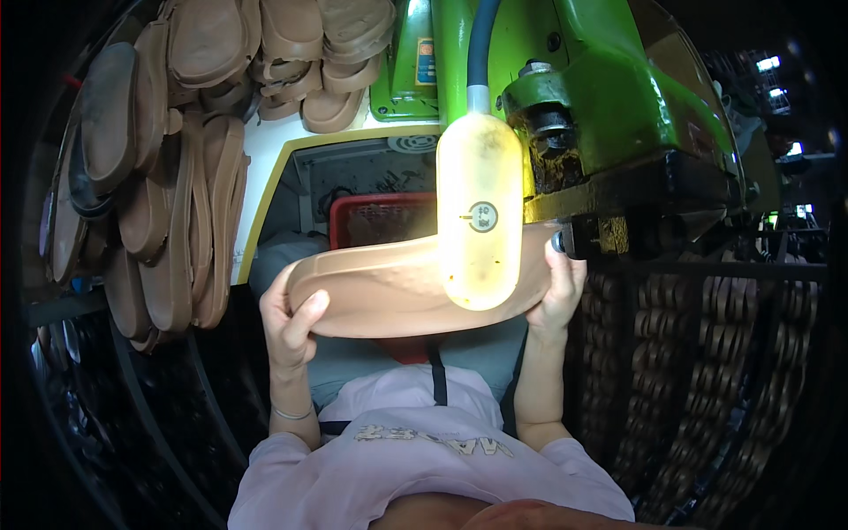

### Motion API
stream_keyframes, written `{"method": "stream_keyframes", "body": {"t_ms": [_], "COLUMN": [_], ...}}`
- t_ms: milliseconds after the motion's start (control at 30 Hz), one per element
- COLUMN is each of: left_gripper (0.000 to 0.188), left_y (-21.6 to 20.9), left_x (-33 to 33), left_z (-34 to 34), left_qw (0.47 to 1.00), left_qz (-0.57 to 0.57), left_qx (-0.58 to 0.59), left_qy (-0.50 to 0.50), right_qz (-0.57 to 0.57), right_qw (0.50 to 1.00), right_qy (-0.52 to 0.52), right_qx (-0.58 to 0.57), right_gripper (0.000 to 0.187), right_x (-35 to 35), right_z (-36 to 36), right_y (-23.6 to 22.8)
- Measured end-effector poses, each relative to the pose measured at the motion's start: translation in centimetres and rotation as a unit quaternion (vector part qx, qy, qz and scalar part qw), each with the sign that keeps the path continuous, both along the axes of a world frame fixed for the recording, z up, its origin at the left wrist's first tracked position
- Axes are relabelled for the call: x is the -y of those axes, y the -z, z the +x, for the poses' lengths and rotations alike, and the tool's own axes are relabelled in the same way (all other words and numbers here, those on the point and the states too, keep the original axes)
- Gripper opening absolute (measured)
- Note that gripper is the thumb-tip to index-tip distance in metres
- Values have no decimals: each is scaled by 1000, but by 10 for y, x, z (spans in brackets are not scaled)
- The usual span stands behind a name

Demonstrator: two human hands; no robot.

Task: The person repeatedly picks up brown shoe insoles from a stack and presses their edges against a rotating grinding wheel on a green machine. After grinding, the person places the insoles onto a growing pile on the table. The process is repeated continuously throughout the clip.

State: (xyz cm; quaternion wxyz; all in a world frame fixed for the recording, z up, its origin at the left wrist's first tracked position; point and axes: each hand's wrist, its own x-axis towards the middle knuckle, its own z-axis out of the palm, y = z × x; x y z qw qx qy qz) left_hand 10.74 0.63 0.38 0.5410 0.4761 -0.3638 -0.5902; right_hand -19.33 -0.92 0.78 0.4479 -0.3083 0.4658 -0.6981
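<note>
A tan shoe sole [380,296] is stretched level between my two hands, in front of a green machine [609,79]. My left hand [293,320] grips its left end, thumb on the near face. At the other end my right hand [558,281] pinches the sole close beside the machine's dark working head [609,231]. Whether the sole touches that head I cannot tell. A glowing yellow-white lamp [480,203] on a bendable neck hides part of the sole's right half.
Tan soles [177,203] lie in piles on the white table [265,146] at the left. Beyond the held sole a red basket [380,208] sits in a yellow-edged opening. Racks of brown soles [671,353] stand at the right.
</note>
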Motion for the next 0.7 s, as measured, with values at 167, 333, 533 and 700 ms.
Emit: {"method": "stream_keyframes", "body": {"t_ms": [167,333,533,700], "left_gripper": [44,51,62,41], "left_y": [20,54,26,4], "left_x": [-32,-62,-9,36], "left_z": [23,38,-33,-116], "left_qw": [997,976,930,966], "left_qz": [51,136,-20,-86], "left_qx": [-51,-108,-36,49], "left_qy": [-27,129,364,239], "right_qz": [-4,-32,-58,-2], "right_qw": [997,988,968,986], "right_qy": [-79,-134,-221,-80], "right_qx": [-22,-67,-105,-148], "right_gripper": [33,34,37,46], "right_x": [-1,6,17,7], "right_z": [23,31,25,18], "right_y": [-7,1,0,0]}}
